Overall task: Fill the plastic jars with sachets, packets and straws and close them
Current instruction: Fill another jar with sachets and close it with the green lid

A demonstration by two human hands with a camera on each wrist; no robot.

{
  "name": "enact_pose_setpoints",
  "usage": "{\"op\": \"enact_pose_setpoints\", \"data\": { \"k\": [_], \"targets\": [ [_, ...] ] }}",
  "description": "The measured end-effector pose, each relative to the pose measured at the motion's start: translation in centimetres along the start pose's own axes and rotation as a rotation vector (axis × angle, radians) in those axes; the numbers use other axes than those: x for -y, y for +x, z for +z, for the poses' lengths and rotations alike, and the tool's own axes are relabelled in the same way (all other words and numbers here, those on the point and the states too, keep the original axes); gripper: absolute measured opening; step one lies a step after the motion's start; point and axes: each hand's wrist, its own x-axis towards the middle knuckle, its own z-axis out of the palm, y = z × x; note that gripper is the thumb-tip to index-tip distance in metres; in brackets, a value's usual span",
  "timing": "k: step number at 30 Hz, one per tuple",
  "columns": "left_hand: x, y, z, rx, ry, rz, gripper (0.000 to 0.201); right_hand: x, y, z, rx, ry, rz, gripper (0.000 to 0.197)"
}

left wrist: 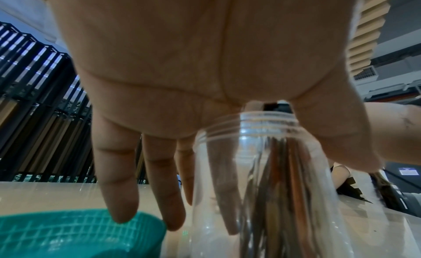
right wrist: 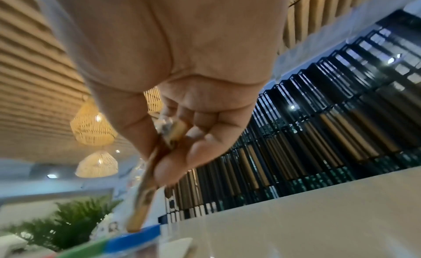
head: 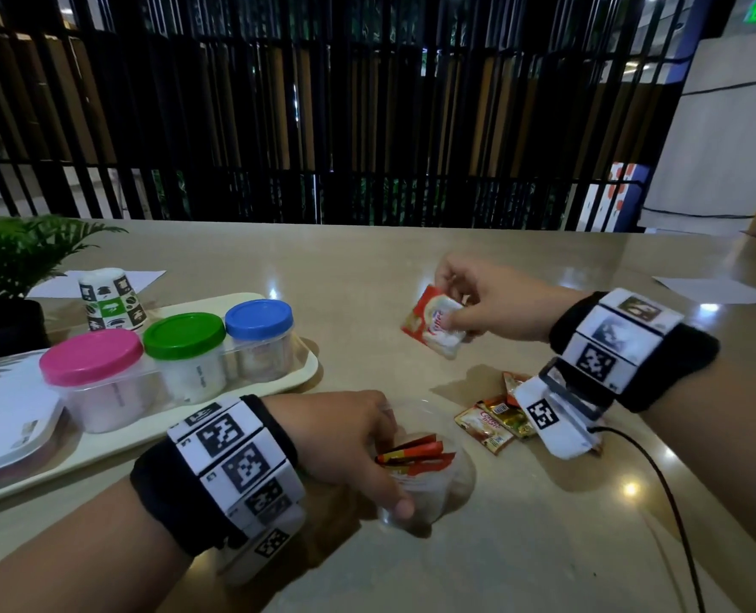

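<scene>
A clear open jar [head: 438, 480] stands near the table's front, with red and orange sachets [head: 416, 455] upright inside. My left hand [head: 393, 457] grips this jar from the left, thumb on the near side. In the left wrist view the jar [left wrist: 262, 172] sits between thumb and fingers [left wrist: 118, 190]. My right hand [head: 449, 303] hovers above the table further back and pinches a small stack of red and white sachets [head: 433, 323]; the right wrist view shows these sachets [right wrist: 145, 186] edge-on. Several loose sachets [head: 493, 420] lie on the table under my right wrist.
A cream tray [head: 298, 369] at the left carries closed jars with a pink lid [head: 90, 356], green lid [head: 184, 336] and blue lid [head: 258, 319], a paper cup [head: 112, 298] and white plates [head: 8, 418]. A teal lid [left wrist: 79, 231] lies beside the open jar. A plant [head: 8, 254] stands far left.
</scene>
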Motion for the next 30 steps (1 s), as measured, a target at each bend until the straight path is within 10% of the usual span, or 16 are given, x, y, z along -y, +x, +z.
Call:
{"op": "enact_pose_setpoints", "data": {
  "k": [9,30],
  "targets": [
    [-0.2,-0.5,0.4,-0.064,-0.216,0.052,0.065,2.3,-4.6,4.2,0.163,-0.114,-0.207,0.005],
    [-0.4,-0.6,0.0,-0.017,-0.134,0.043,0.061,1.8,-5.2,6.7,0.2,-0.046,-0.157,0.017]
  ]
}}
